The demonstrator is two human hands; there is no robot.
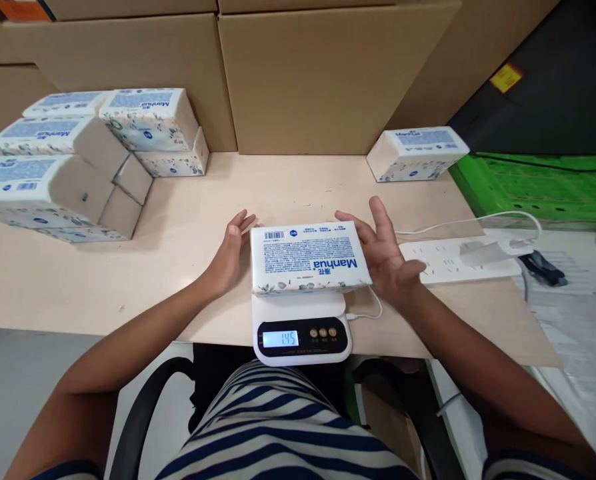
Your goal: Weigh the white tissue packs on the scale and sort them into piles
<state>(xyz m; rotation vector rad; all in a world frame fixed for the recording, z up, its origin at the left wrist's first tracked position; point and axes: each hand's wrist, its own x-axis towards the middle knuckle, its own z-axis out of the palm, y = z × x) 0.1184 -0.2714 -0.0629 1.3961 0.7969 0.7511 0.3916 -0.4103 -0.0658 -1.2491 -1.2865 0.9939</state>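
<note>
A pack of tissues (pixel 308 260) with blue "Manhua" lettering lies on a white digital scale (pixel 303 327). The scale's lit display (pixel 280 339) seems to read 1.45. At the pack's left end is my left hand (pixel 229 257), its fingers stretched out beside the wrapper. My right hand (pixel 385 257) is at the other end, fingers spread and palm partly turned up, with the thumb pointing away from the pack. Neither hand grips the pack; whether any fingertips touch its far side is hidden.
Several stacked tissue packs (pixel 73 173) stand at the left, and one more pack (pixel 418 153) sits at the back right. Cardboard boxes (pixel 328 80) line the rear. A white power strip (pixel 458 260) with cables and a green crate (pixel 543 190) are on the right.
</note>
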